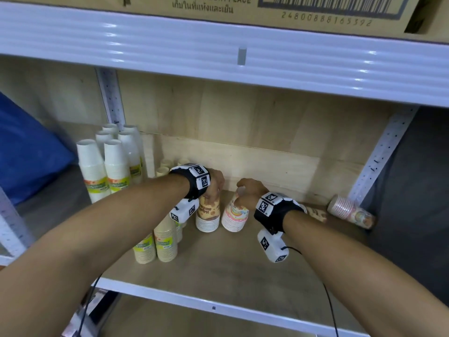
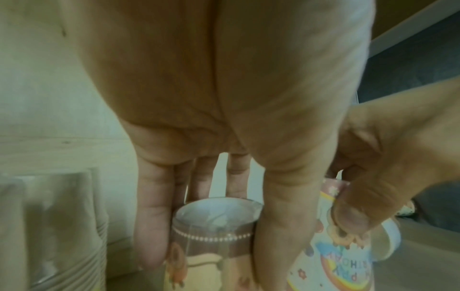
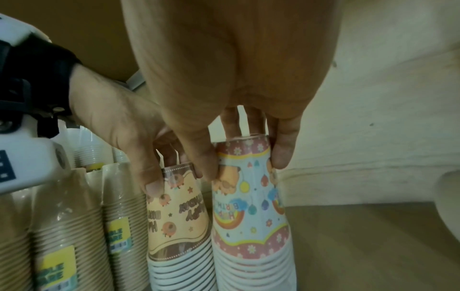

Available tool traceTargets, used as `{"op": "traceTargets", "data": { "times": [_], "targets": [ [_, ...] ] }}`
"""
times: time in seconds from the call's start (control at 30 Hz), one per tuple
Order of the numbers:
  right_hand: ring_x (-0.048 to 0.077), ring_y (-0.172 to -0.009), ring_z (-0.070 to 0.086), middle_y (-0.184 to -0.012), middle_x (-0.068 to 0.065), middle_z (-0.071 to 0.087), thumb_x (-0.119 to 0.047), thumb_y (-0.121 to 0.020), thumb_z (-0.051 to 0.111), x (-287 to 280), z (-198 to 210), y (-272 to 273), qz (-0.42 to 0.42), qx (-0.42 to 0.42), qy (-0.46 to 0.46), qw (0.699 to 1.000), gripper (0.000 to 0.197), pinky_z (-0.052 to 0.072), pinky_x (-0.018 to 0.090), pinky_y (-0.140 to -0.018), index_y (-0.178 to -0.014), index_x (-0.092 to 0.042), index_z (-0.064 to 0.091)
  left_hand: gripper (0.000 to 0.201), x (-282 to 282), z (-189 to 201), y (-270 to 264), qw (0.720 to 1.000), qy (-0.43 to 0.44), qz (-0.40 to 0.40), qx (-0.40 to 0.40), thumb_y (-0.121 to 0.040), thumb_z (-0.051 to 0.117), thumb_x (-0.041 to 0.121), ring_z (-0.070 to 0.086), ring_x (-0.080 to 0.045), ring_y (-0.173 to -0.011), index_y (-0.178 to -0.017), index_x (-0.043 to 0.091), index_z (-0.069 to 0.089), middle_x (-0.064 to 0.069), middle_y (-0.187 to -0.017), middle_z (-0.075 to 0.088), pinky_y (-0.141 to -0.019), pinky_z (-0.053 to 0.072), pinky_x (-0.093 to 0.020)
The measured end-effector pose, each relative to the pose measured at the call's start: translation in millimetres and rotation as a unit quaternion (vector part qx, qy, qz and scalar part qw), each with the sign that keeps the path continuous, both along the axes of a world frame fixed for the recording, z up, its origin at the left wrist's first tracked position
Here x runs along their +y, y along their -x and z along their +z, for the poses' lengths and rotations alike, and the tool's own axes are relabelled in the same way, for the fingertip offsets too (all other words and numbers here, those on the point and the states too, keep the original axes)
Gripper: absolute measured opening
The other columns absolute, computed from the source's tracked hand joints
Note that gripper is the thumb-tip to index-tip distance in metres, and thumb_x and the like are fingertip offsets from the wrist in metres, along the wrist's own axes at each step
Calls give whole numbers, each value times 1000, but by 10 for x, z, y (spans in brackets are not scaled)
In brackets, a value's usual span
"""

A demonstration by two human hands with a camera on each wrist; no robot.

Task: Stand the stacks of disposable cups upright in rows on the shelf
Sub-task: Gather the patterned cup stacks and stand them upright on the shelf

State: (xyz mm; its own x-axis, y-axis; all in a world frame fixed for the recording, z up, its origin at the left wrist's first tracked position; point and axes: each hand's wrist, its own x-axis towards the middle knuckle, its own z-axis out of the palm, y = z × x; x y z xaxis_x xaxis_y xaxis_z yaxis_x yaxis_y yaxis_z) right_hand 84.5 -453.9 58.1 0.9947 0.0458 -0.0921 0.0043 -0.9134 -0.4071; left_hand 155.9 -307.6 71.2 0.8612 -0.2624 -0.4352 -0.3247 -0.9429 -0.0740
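Head view: a wooden shelf (image 1: 243, 259) with pale plywood backing fills mid-frame. At centre, the left hand (image 1: 215, 182) grips the top of an upright brown-printed cup stack (image 1: 207, 215); the right hand (image 1: 250, 189) grips a pink rainbow stack (image 1: 235, 216) just beside it. Kraft stacks (image 1: 165, 242) stand lower left, white stacks (image 1: 102, 166) upper left; one stack lies toppled (image 1: 349, 212) at right.

Left wrist view: fingers (image 2: 151, 226) curl around the brown stack's top.

Right wrist view: fingertips (image 3: 281, 155) pinch the rainbow stack's top.

A pale plywood back panel (image 1: 243, 113) is seen mid-frame behind a light wooden shelf board (image 1: 230, 271). A ribbed white metal shelf edge (image 1: 218, 47) crosses above, under a brown cardboard carton (image 1: 194, 8). Perforated white uprights (image 1: 111, 98) stand at the sides.
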Motion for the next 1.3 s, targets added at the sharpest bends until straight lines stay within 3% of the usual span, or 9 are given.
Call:
{"op": "traceTargets", "data": {
  "times": [0.1,0.27,0.4,0.5,0.57,0.67,0.9,1.07,1.3],
  "targets": [
    [24,-124,50,-133,8,53,-16,-85,67,61,-47,-27,5,-4,-7,1000,47,42,25,-88,-130,-8,56,48,20,-63,60,1000,10,12,8,-86,71,24,46,-15,-101,-129,6,57,-6,-131,53,-81,43,-28],
    [26,-124,52,-123,3,55,-20,-75,76,92,-125,-57,-8,-10,-40,999,61,42,27,-86,-131,-15,54,53,74,64,131,999,45,-23,7,-79,79,19,59,-17,-100,-128,8,60,-4,-125,61,-68,48,-24],
    [25,-129,48,-140,5,51,-23,-75,78,15,-114,-50,-7,-13,-46,999,71,42,31,-100,-139,-16,48,52,38,147,118,997,62,-37,10,-70,86,17,64,-21,-104,-117,9,67,-4,-121,66,-80,54,-31],
    [24,-131,46,-144,7,48,-21,-77,77,-107,-93,-46,-7,1,-49,999,74,39,32,-104,-143,-16,43,54,-40,227,101,996,79,-43,11,-70,85,18,60,-20,-102,-119,11,66,-4,-121,64,-67,48,-25],
    [24,-133,45,-145,7,45,-24,-80,76,-215,-62,-21,-12,7,-54,998,74,39,33,-106,-145,-18,41,52,-84,278,107,995,87,-46,-17,-71,84,21,59,-21,-105,-119,16,63,-1,-122,61,-69,46,-25],
    [23,-133,45,-147,5,43,-27,-80,75,-427,2,40,-34,1,-33,999,74,40,32,-105,-145,-21,40,44,-198,323,129,989,115,-51,-76,-76,79,24,55,-19,-102,-116,22,62,4,-122,54,-74,43,-26],
    [22,-124,51,-140,4,47,-21,-81,73,-1092,193,309,-93,5,-2,996,66,44,26,-92,-141,-20,45,43,-707,419,168,983,117,-111,-81,-80,75,28,46,-16,-102,-120,24,60,4,-130,47,-77,39,-26],
    [24,-132,43,-147,6,40,-24,-88,65,-1659,233,581,-153,15,72,985,58,38,29,-104,-142,-15,44,43,-1185,379,223,977,122,-160,-75,-79,75,35,52,-21,-109,-118,26,60,2,-128,51,-83,44,-29],
    [26,-136,41,-150,11,39,-19,-93,63,-2240,71,1079,-272,38,59,960,64,36,24,-101,-148,-7,33,45,-1785,255,361,961,161,-221,-51,-81,74,38,47,-18,-100,-120,24,58,6,-113,44,-78,39,-29]
  ]
}}
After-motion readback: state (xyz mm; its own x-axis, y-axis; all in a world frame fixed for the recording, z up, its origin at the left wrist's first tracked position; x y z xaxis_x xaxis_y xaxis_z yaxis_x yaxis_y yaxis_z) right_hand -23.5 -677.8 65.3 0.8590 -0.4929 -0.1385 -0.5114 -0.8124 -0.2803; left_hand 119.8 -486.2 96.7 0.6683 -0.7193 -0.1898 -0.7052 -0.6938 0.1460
